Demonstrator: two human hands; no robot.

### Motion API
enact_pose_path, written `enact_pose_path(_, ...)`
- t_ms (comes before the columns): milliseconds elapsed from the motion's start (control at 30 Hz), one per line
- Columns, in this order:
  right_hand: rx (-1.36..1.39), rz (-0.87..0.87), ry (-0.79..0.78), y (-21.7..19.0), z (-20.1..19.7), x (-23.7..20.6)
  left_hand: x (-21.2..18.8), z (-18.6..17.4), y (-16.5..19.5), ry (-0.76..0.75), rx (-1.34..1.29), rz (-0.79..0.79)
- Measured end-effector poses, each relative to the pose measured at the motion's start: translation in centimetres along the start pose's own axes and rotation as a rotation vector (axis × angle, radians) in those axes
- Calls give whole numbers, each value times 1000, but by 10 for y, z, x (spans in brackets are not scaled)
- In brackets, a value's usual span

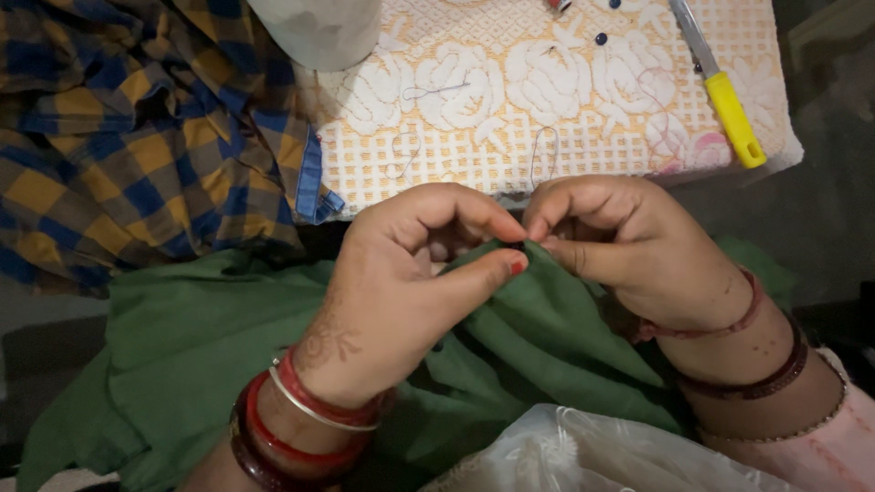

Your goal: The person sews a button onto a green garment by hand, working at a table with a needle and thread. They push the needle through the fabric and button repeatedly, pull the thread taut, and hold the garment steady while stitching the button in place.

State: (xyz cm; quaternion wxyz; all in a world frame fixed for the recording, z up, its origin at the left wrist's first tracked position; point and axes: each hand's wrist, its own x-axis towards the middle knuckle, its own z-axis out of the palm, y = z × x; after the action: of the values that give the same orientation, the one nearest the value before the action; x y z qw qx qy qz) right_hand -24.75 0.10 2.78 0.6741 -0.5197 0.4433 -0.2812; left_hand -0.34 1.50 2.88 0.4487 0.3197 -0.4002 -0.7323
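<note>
Fingertips of left hand [410, 273] and right hand [620, 241] meet, each grip pinching green cloth [538, 328] at 12 o'clock. Risk: fold slipping; loose thread [544, 150] snagging nearby.

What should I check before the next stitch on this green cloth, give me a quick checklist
1. Left hand pinches the green cloth at the fold: ok.
2. Right hand fingertips meet the left hand's at the same spot: ok.
3. Needle held between the fingers: cannot tell, too small to see.
4. Thread running taut to the cloth: cannot tell.
5. Yellow-handled cutter lies on the embroidered cushion, apart from both hands: ok.
6. Checked blue and yellow fabric lies away from the pinched spot: ok.
</note>
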Motion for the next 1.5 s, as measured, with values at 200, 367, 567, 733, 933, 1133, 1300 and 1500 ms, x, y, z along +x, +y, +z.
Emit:
enact_pose_path(200,4,-43,-63,-2,2,1,0,1,-2,15,40,7)
enact_pose_path(367,-8,-32,-17,0,6,3,1,2,-1,62,142,-15)
enact_pose_path(567,113,-11,41,2,5,4,1,0,0,81,73,-42)
enact_pose_path(733,145,-128,62,-5,18,14,3,-1,-5,83,76,-44)
enact_pose_path(933,-493,-468,117,-36,27,6,7,-3,-10,78,60,-67)
enact_pose_path(1133,-727,-513,106,-43,35,5,9,-3,-9,83,163,-45)
enact_pose_path(1300,-785,-484,10,-43,27,10,10,-3,-13,87,298,-13)
enact_pose_path(1500,-392,-532,105,-36,25,9,15,-11,-22,91,308,-48)
